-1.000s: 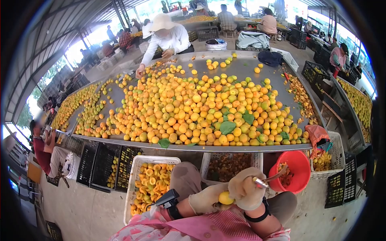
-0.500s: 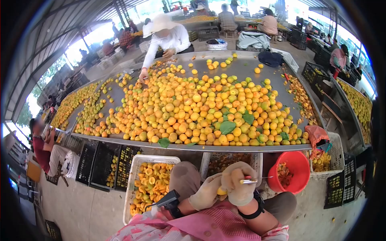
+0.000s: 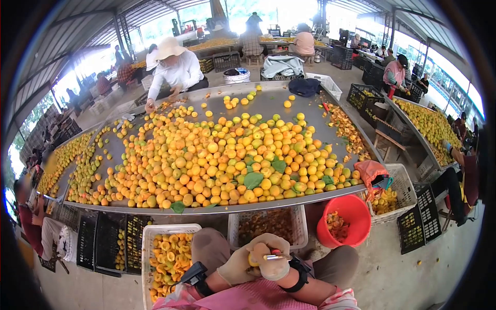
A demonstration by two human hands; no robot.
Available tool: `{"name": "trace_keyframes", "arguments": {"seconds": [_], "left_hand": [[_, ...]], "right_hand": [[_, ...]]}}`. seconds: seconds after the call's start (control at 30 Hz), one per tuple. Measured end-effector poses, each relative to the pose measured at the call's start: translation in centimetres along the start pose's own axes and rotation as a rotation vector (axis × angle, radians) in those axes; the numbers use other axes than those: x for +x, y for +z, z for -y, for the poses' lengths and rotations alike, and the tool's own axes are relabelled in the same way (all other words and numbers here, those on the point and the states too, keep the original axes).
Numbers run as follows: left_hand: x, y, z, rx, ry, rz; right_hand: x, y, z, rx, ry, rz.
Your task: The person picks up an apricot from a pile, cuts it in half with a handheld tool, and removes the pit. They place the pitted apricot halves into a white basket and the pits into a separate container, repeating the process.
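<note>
Both gloved hands meet above my lap at the bottom middle. My left hand (image 3: 235, 267) is closed around a yellow fruit (image 3: 252, 259), which is mostly hidden between the hands. In my right hand (image 3: 274, 262) is a small tool (image 3: 274, 257) with a red and pale handle, its end pointing right. The hands touch each other. Beyond them, a large heap of orange-yellow fruit (image 3: 206, 160) with a few green leaves covers much of the metal table (image 3: 206, 210).
A white crate of cut fruit (image 3: 146, 258) stands at left, a crate of scraps (image 3: 304, 230) beyond my hands, and a red bucket (image 3: 364, 222) at right. A person in white (image 3: 181, 72) reaches over the far table side. Black crates (image 3: 88, 240) stand at left.
The view has shifted, so the table and crates appear further left and lower. My hands have drawn closer together, and the tool's thin metal tip no longer shows clearly.
</note>
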State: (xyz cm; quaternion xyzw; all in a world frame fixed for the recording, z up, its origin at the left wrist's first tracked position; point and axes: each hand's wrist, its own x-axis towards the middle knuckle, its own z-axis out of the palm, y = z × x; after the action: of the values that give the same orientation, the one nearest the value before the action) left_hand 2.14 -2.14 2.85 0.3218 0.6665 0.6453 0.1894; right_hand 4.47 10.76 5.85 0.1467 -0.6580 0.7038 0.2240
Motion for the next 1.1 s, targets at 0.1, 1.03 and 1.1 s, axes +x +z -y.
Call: {"name": "trace_keyframes", "arguments": {"seconds": [0.1,1.03,1.1], "left_hand": [[-0.5,-0.2,0.9,0.173,-0.023,0.048],[0.8,-3.8,-2.0,0.67,0.377,-0.362],[0.8,-4.3,-1.5,0.682,0.399,-0.356]], "right_hand": [[0.3,-0.9,0.5,-0.063,0.003,0.069],[2.1,-1.3,0.6,0.492,0.909,0.303],[1.2,-0.8,-1.1,0.411,0.823,0.276]]}}
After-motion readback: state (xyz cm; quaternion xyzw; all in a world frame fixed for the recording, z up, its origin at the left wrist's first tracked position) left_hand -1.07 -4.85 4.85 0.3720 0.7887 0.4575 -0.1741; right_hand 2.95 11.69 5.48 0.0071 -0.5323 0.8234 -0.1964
